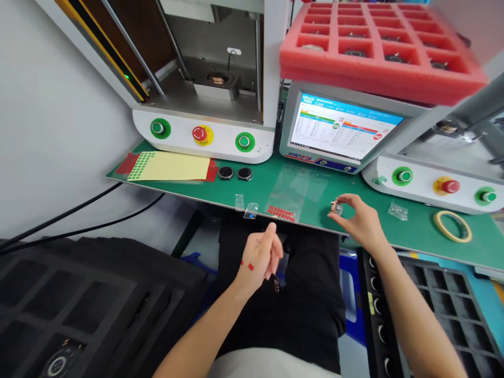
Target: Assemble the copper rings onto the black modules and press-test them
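We are pinching the round watch part between thumb and fingertips of the right hand, over the worktop's front edge. The left hand is hovering just off that edge, fingers curling, thumb pointing forward, red bits sticking to its back; we cannot tell whether it is gripping anything. Between the hands, red stickers are lying on clear film. Farther left, two dark watch faces are lying side by side, beside a yellow sheet. Right of the right hand, crumpled clear plastic and a tape ring are resting. Beyond, a screen is glowing beneath a red foam tray.
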The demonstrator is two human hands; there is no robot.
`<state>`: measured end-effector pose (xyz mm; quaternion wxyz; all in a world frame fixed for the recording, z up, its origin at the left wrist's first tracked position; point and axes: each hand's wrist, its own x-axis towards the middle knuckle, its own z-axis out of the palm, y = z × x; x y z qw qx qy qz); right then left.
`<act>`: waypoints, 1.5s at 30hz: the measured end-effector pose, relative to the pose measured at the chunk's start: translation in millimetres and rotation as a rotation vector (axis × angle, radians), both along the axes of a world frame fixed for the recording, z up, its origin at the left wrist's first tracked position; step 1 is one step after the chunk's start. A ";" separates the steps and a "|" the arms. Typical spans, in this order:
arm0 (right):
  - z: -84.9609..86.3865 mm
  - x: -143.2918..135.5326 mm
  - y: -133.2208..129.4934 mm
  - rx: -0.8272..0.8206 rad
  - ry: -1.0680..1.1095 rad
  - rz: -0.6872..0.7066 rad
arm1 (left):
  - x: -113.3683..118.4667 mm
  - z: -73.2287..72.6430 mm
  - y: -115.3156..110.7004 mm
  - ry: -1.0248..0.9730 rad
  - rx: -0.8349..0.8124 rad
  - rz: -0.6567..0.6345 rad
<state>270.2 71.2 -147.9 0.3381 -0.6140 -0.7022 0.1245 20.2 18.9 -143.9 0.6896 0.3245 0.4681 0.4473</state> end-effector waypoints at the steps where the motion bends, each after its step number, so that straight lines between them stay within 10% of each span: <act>1: -1.1 11.5 11.9 -0.040 -0.023 0.015 | -1.7 1.6 0.9 0.005 0.019 0.016; 7: -5.8 5.5 19.0 -0.063 -0.075 0.001 | -2.6 16.8 -2.2 0.079 0.184 0.113; 11: 14.5 -60.9 -42.7 0.063 0.069 -0.018 | -6.4 23.4 -9.7 0.291 0.384 0.208; 18: 56.0 -144.3 -124.6 -0.104 0.699 0.383 | -15.1 40.2 -16.7 0.676 0.850 0.342; 35: 50.6 -165.9 -137.9 -0.070 0.863 0.170 | -30.2 37.8 -28.0 0.851 1.302 0.451; 45: 50.7 -164.4 -137.9 -0.010 0.843 0.219 | -28.1 38.7 -27.1 0.916 1.287 0.484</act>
